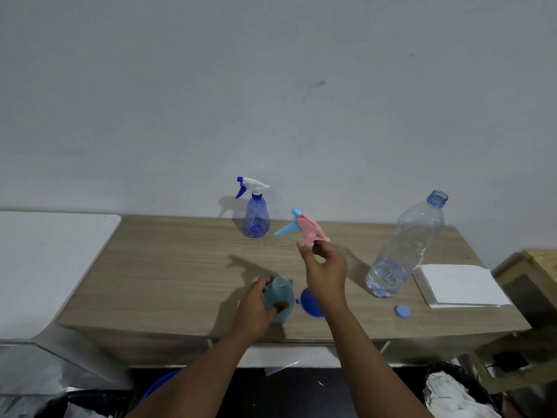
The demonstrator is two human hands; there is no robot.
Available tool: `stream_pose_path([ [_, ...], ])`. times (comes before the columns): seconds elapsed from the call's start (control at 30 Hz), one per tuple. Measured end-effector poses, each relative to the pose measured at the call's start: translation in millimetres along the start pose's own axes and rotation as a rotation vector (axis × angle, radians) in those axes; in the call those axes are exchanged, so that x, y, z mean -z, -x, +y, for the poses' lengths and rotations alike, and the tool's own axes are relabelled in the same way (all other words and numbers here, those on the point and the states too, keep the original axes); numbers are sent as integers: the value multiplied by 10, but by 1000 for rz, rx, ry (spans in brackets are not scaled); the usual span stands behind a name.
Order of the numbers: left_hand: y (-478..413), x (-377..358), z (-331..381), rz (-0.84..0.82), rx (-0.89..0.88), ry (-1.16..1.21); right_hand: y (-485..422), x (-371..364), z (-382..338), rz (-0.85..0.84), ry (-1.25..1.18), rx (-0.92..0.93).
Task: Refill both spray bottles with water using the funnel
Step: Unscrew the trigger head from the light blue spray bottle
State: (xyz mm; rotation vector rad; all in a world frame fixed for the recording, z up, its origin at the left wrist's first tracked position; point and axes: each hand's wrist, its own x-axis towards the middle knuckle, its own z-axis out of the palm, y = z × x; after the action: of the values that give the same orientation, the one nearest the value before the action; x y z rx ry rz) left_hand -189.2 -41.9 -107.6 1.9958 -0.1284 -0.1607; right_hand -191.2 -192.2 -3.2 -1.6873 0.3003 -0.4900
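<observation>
Your right hand pinches the pink spray head by its collar, up behind the teal bottle, whose neck stands open for filling. Your left hand curls round that bottle to steady it. The funnel lies just right of it, within reach. The open water bottle stands farther right. The blue spray bottle waits behind, head on.

We see a wooden worktop against a grey wall. A flat white block lies on the worktop's right end. Left of the worktop stands a white table. Right of the worktop is a wooden box. Below the worktop we see a white cloth.
</observation>
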Motion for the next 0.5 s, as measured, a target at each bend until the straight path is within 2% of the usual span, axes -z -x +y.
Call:
stream_pose_path([
  [0.13,-14,4,-65,16,-22,17,-285,254,-217,104,-21,30],
  [0.23,-14,-3,-88,20,-43,34,-580,566,-204,25,205,25],
  [0.33,-15,-7,-104,15,-57,42,-766,798,108,-21,425,-93],
  [0.5,-24,-15,-108,15,-58,33,-742,934,754,-63,528,-303],
])
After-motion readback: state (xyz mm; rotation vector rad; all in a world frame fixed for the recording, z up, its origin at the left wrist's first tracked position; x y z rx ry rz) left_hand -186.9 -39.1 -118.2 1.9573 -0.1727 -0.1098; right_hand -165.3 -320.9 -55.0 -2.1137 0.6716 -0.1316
